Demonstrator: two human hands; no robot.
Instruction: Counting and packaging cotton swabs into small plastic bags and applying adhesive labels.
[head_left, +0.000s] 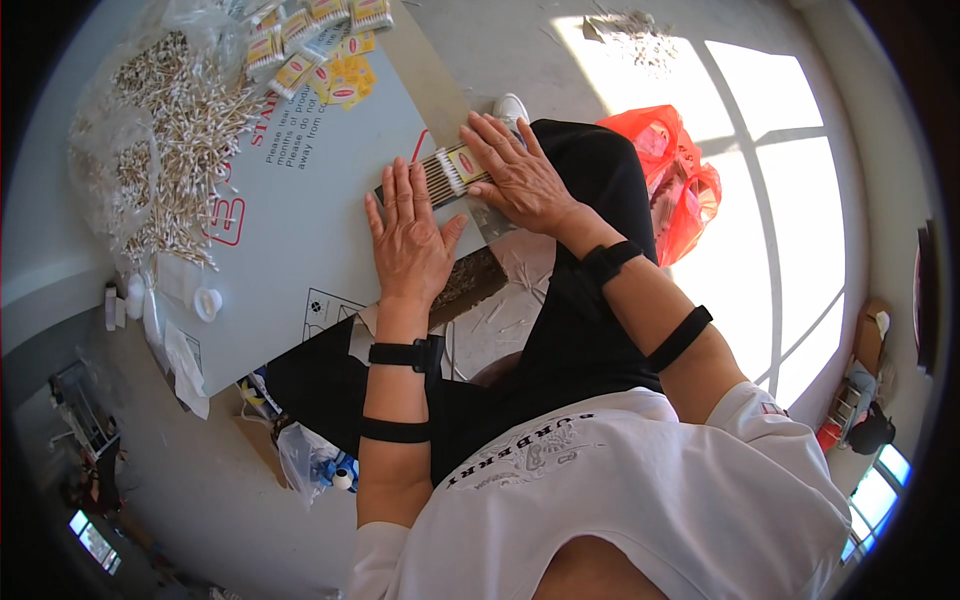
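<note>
A flat pack of cotton swabs (437, 182) with a yellow label card lies at the near right edge of the grey board-like tabletop (290, 225). My left hand (408, 245) rests over the pack's left end, its fingers stretched out side by side and its thumb apart. Over the right end, by the yellow label (465, 163), lies my right hand (527, 185) with straight, spread fingers. Its palm side and the pack's far right end are hidden. Both hands are open and touch the pack from above.
A clear bag spills a big heap of loose cotton swabs (180, 130) on the left. Filled packs (300, 40) and yellow cards (350, 80) lie at the far edge. A white roll (207, 304) is at the near left. A red plastic bag (680, 190) stands on the floor, right.
</note>
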